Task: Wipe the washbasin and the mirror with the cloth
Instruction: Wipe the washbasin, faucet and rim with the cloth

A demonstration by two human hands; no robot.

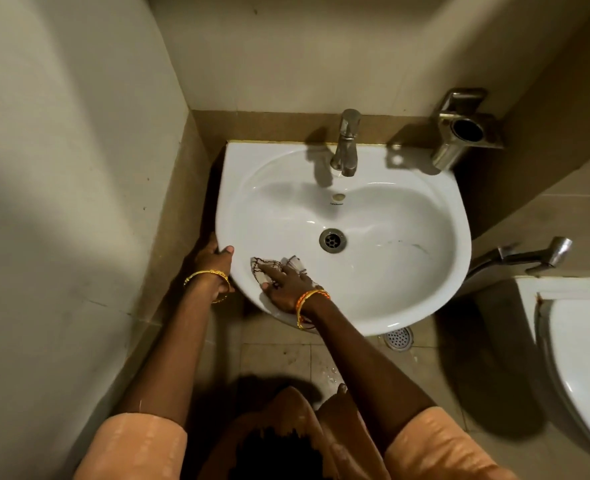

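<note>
A white washbasin (390, 278) is fixed to the back wall, with a metal tap (346, 143) over it and a drain (332, 240) at its centre. My right hand (286, 284) presses a small white cloth with dark lines (269, 266) flat against the inside of the basin near its front left rim. My left hand (212, 261) grips the basin's left outer edge, thumb on top of the rim. Both wrists carry gold and orange bangles. No mirror is in view.
A metal holder (459, 129) is mounted on the right wall beside the tap. A toilet (580, 358) and a hand sprayer (535, 254) are at the right. A floor drain (398, 337) lies under the basin. The left wall stands close.
</note>
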